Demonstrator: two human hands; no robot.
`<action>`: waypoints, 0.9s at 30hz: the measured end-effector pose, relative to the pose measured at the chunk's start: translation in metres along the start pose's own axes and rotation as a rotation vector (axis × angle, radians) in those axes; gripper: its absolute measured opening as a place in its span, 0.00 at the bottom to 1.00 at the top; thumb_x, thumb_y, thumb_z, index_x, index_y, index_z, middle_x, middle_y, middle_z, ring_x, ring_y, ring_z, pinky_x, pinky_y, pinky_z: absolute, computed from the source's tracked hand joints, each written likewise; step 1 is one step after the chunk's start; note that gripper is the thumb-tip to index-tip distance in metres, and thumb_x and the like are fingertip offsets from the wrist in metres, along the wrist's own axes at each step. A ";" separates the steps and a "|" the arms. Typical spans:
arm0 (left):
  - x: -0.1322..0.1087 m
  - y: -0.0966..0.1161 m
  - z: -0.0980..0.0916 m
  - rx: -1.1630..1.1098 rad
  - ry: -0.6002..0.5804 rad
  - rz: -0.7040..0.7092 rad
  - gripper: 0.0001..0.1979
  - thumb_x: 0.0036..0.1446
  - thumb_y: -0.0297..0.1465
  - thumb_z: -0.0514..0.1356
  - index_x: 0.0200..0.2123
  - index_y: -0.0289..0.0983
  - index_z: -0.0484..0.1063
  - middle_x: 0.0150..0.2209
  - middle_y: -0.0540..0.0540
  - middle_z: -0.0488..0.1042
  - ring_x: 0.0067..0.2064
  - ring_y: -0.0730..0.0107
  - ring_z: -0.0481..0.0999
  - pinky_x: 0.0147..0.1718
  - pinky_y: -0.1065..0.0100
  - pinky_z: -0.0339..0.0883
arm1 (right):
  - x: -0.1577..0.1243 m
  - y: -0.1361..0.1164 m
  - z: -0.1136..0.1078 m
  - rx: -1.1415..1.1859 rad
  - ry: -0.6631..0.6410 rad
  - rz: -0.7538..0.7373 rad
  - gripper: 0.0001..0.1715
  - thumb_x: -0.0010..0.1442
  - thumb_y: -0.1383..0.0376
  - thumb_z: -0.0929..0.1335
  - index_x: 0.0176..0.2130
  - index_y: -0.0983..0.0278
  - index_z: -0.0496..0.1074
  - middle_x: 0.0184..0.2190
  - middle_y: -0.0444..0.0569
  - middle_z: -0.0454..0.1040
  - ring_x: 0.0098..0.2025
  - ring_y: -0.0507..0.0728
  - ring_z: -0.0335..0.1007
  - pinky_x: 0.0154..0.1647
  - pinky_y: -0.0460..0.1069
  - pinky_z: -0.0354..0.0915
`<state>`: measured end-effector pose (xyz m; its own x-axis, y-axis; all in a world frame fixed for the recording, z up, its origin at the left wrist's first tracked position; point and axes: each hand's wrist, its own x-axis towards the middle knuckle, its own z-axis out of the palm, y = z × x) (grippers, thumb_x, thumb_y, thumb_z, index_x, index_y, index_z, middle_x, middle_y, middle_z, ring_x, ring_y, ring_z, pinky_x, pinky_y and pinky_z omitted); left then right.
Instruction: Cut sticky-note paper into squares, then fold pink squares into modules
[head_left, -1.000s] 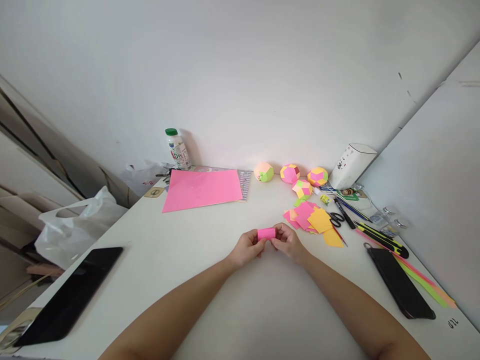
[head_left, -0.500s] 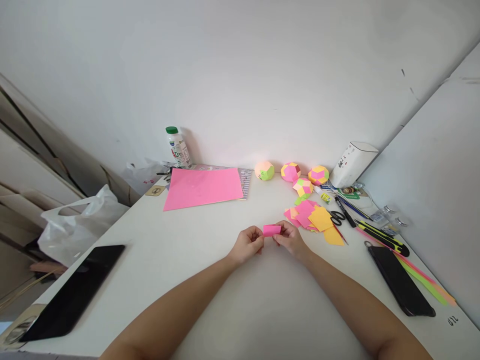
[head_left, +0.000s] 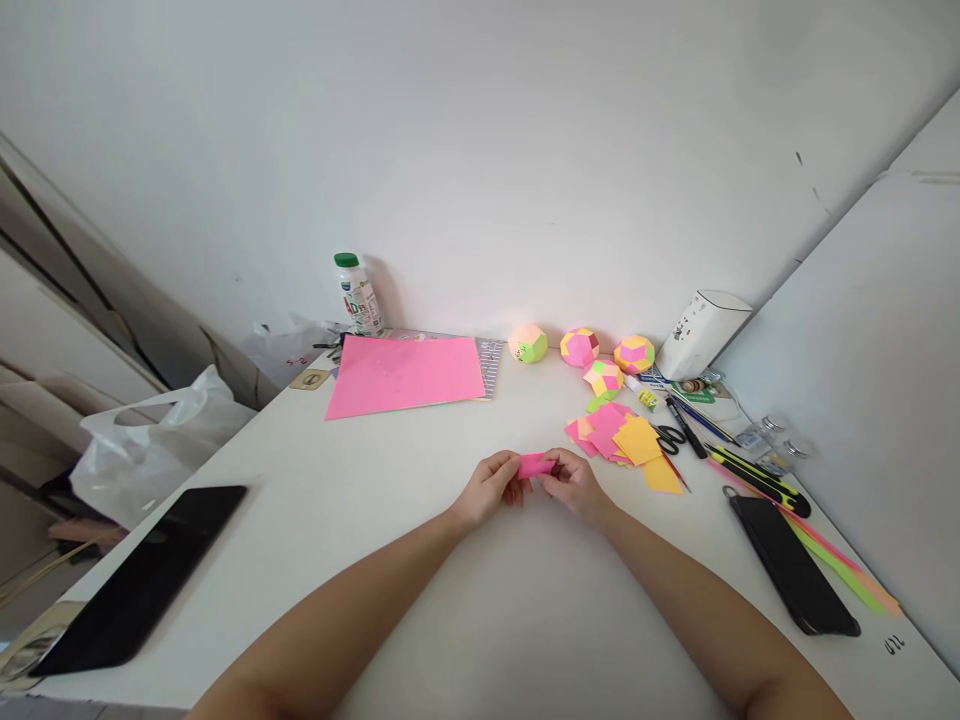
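A small folded piece of pink paper (head_left: 535, 466) is held up over the white table, between both hands. My left hand (head_left: 491, 487) is closed, pinching its left end between thumb and fingers. At the right end, my right hand (head_left: 576, 484) pinches it too. Just beyond the right hand lies a pile of pink and yellow paper pieces (head_left: 613, 430). Behind that pile are several many-faced paper balls, among them a pink-and-yellow one (head_left: 580, 347) and a peach-and-green one (head_left: 528, 343) by the wall.
A large pink sheet (head_left: 409, 375) lies at the back left, beside a bottle (head_left: 360, 300). Scissors (head_left: 670, 438), a box cutter (head_left: 761, 482) and a black phone (head_left: 791, 565) are on the right. A black tablet-like slab (head_left: 142, 580) rests near the left edge. White plastic bag (head_left: 157, 440) beyond it.
The pink paper has tipped and shifted slightly left, and its upper flap now looks pressed down. Both hands stay on its ends, my left thumb now over the paper's edge.
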<state>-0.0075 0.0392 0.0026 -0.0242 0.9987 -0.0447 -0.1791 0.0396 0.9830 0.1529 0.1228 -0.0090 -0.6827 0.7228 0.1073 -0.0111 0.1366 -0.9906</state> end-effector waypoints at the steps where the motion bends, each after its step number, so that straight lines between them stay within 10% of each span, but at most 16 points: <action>1: 0.000 0.000 -0.001 -0.007 -0.007 0.004 0.19 0.59 0.45 0.50 0.30 0.35 0.66 0.25 0.47 0.72 0.22 0.73 0.69 0.23 0.70 0.59 | 0.000 0.000 0.000 0.004 0.003 0.005 0.08 0.51 0.65 0.69 0.34 0.63 0.70 0.23 0.40 0.66 0.23 0.49 0.60 0.24 0.46 0.59; 27: -0.003 0.004 0.007 0.162 0.039 -0.048 0.06 0.48 0.32 0.57 0.30 0.37 0.64 0.22 0.54 0.66 0.22 0.75 0.65 0.23 0.71 0.59 | 0.000 -0.004 -0.003 0.031 -0.023 0.050 0.14 0.44 0.72 0.62 0.33 0.62 0.68 0.18 0.38 0.62 0.20 0.49 0.55 0.21 0.45 0.52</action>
<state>-0.0015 0.0366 0.0082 -0.0583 0.9936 -0.0963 -0.0206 0.0952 0.9952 0.1547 0.1243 -0.0049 -0.6996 0.7124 0.0556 0.0015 0.0793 -0.9968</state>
